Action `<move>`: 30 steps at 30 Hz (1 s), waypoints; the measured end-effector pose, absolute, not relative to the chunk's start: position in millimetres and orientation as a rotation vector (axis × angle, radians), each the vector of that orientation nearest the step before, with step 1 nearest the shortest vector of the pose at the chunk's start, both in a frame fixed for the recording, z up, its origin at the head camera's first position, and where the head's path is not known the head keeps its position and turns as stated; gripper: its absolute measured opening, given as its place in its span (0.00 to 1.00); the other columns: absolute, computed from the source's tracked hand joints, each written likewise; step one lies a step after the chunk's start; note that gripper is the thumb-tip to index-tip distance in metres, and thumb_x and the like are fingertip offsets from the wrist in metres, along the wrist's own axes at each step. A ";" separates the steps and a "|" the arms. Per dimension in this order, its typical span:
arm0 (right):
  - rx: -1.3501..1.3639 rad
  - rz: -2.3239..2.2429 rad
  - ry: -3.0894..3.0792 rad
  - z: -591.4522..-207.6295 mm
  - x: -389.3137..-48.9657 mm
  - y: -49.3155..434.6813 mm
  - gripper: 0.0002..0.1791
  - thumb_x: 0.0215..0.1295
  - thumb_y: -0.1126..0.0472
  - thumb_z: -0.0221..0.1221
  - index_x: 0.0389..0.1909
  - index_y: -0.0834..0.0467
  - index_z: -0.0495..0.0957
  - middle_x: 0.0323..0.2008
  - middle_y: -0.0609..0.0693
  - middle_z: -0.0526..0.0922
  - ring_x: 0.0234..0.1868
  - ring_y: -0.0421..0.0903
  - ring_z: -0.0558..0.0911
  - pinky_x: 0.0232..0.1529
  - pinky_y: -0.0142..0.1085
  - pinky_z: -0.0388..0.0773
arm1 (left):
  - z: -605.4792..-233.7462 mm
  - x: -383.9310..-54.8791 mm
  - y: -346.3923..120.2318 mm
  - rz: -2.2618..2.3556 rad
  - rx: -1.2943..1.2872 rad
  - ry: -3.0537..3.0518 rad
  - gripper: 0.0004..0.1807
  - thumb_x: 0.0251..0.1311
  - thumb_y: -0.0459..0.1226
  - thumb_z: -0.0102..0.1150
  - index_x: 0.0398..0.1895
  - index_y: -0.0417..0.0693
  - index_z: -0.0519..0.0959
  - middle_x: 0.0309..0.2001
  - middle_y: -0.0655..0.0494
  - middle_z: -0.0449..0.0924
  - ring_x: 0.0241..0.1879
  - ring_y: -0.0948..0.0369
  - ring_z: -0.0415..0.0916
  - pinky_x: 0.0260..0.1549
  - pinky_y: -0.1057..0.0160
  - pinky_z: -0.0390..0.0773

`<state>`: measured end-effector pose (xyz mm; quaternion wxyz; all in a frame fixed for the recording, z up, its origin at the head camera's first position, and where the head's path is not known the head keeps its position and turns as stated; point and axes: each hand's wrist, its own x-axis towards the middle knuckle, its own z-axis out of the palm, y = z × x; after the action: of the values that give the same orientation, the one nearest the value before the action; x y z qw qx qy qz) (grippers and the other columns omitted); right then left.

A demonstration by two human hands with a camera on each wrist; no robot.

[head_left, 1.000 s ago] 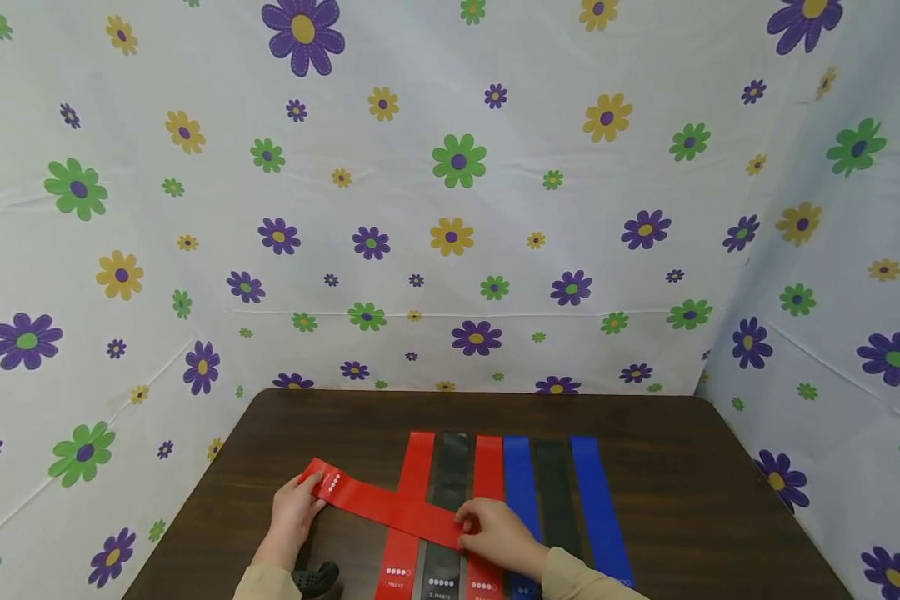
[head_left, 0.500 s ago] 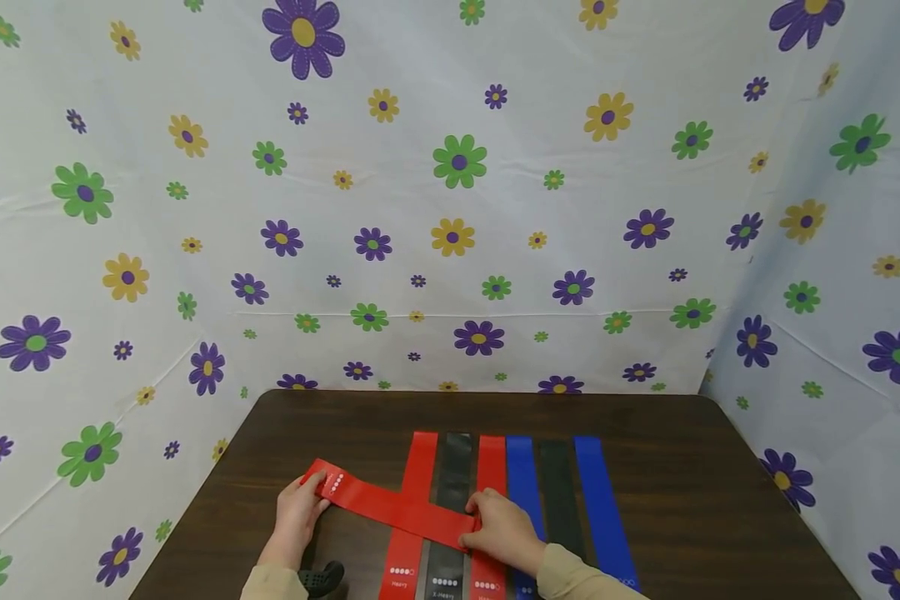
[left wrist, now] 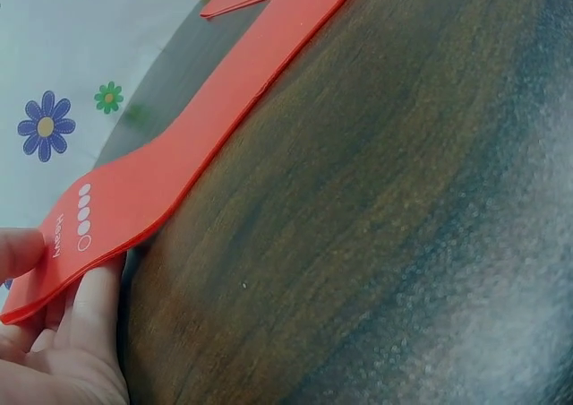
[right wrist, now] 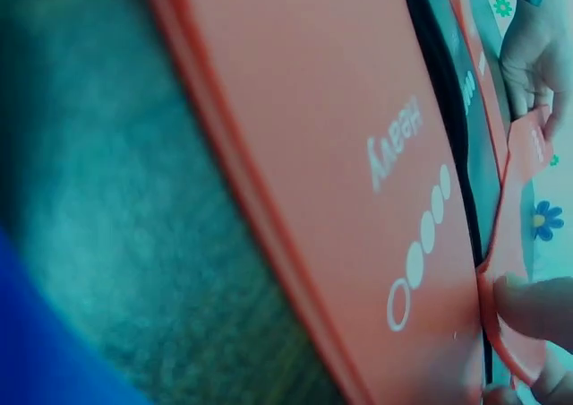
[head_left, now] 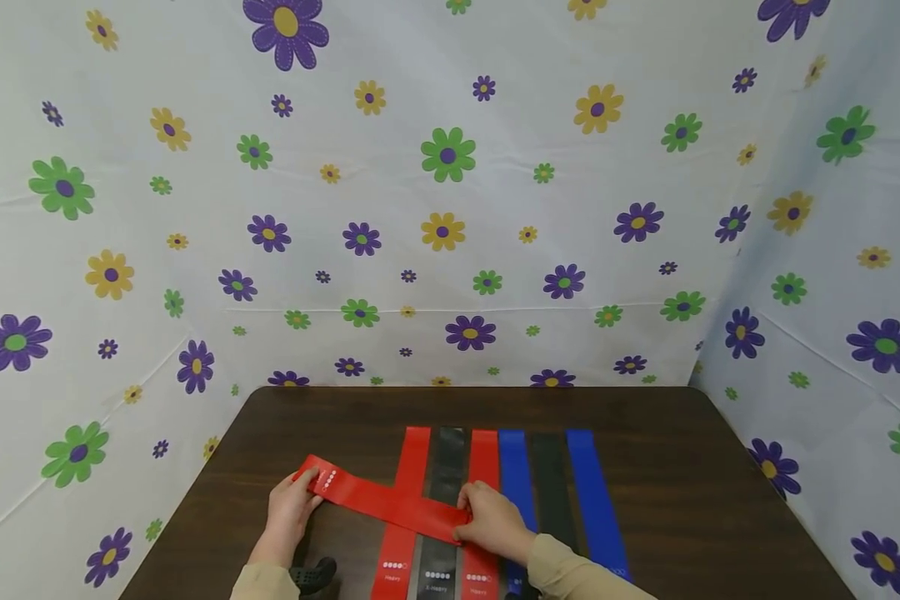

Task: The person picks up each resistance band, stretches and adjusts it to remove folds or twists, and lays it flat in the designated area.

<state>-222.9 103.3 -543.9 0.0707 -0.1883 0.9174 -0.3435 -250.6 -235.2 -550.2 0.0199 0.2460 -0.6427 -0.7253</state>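
Note:
A red resistance band (head_left: 375,500) marked "Heavy" is stretched out slantwise in front of me, crossing over other bands. My left hand (head_left: 288,510) pinches its left end, thumb on top and fingers beneath, as the left wrist view shows. At the other end, my right hand (head_left: 493,521) pinches the band between thumb and fingers. Underneath lie a red band (head_left: 414,458), a black band (head_left: 447,467) marked "X-Heavy" and a second red band (head_left: 483,454), flat and side by side. The right hand is above that second red band, whose "Heavy" print fills the right wrist view.
Right of the red bands lie a blue band (head_left: 516,467), a dark band (head_left: 552,475) and another blue band (head_left: 596,500). All rest on a dark wooden table (head_left: 675,500). A flower-printed white sheet (head_left: 382,208) hangs behind and at both sides.
The held band's right end and my right hand have shifted slightly to the right over the second red band. My left hand stays in place, and the head view has moved a little.

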 end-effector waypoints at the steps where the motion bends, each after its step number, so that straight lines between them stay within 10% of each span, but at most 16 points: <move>1: -0.572 -1.065 2.736 -543.5 -223.1 102.9 0.18 0.45 0.57 0.72 0.27 0.51 0.70 0.25 0.41 0.67 0.22 0.38 0.66 0.22 0.32 0.65 | -550.2 -250.5 -235.9 -2.254 0.765 -1.996 0.34 0.70 0.43 0.53 0.65 0.24 0.57 0.48 0.39 0.75 0.33 0.65 0.78 0.36 0.69 0.81; 16: -0.413 -1.523 2.327 -531.2 -235.1 111.0 0.12 0.47 0.71 0.69 0.35 0.65 0.81 0.19 0.47 0.77 0.15 0.41 0.74 0.19 0.33 0.73 | -538.8 -253.3 -242.1 -2.293 0.774 -2.015 0.35 0.69 0.44 0.54 0.69 0.29 0.57 0.56 0.36 0.72 0.32 0.67 0.80 0.38 0.65 0.81; 30: -0.408 -1.517 2.379 -519.1 -246.8 130.3 0.08 0.49 0.65 0.68 0.32 0.62 0.83 0.19 0.44 0.78 0.17 0.41 0.70 0.17 0.32 0.71 | -520.0 -243.8 -241.4 -2.304 0.668 -2.045 0.29 0.69 0.41 0.54 0.64 0.28 0.61 0.37 0.54 0.80 0.30 0.64 0.80 0.36 0.65 0.82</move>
<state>-246.8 130.3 -519.1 0.1449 -0.1417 0.8256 -0.5266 -243.8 -241.4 -520.0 -0.0052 0.2118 -0.6487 -0.7310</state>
